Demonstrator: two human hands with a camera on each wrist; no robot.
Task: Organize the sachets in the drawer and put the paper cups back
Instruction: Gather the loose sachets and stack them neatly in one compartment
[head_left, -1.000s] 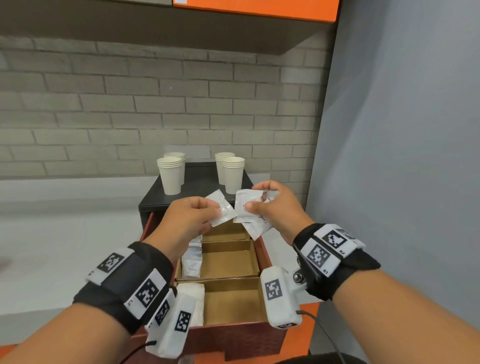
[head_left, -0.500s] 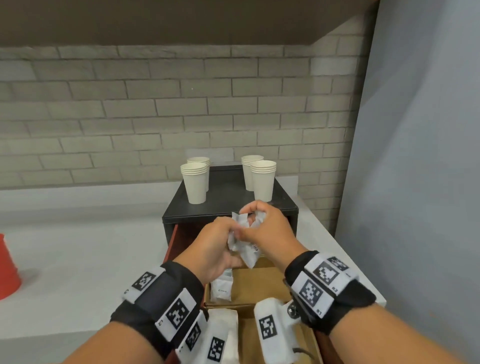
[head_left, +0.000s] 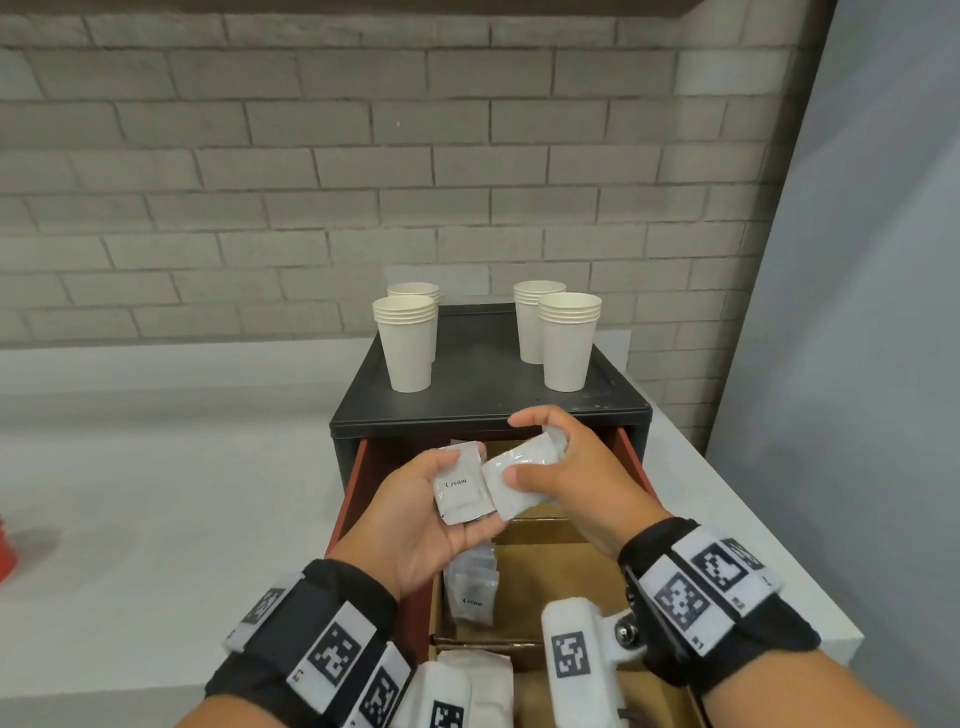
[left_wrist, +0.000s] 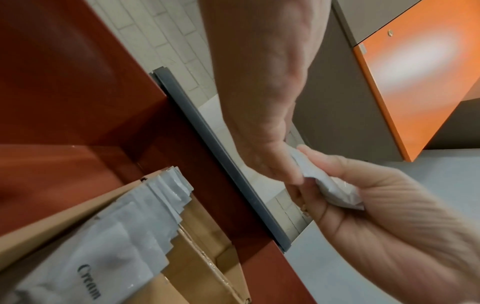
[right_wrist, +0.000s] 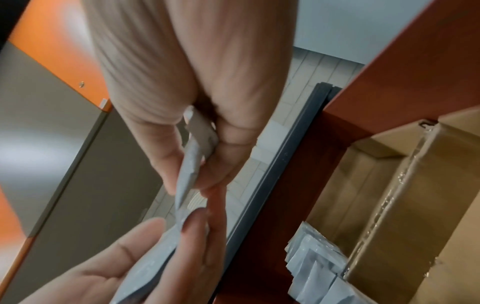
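My left hand (head_left: 451, 524) lies palm up over the open drawer (head_left: 354, 499), thumb and fingers holding a white sachet (head_left: 460, 482) printed "Cream". Right beside it my right hand (head_left: 540, 457) pinches a small bundle of white sachets (head_left: 519, 480) whose edge touches the Cream sachet. From the right wrist, those sachets (right_wrist: 195, 156) sit between thumb and fingers, with the left hand (right_wrist: 135, 265) below. From the left wrist, the held sachet (left_wrist: 328, 186) meets the right hand. More Cream sachets (head_left: 472, 587) stand in a cardboard compartment. Several stacks of paper cups (head_left: 406, 347) stand on the black cabinet (head_left: 488, 408).
The drawer has red-brown walls and cardboard compartments (head_left: 550, 582); the right ones look bare. A white counter (head_left: 156, 493) runs left of the cabinet, with a red object (head_left: 4, 545) at its left edge. A brick wall stands behind and a grey panel (head_left: 857, 312) on the right.
The hands came together over the drawer, then parted slightly. My left hand has turned palm up with a Cream sachet face-up in it. The view has tilted down towards the drawer.
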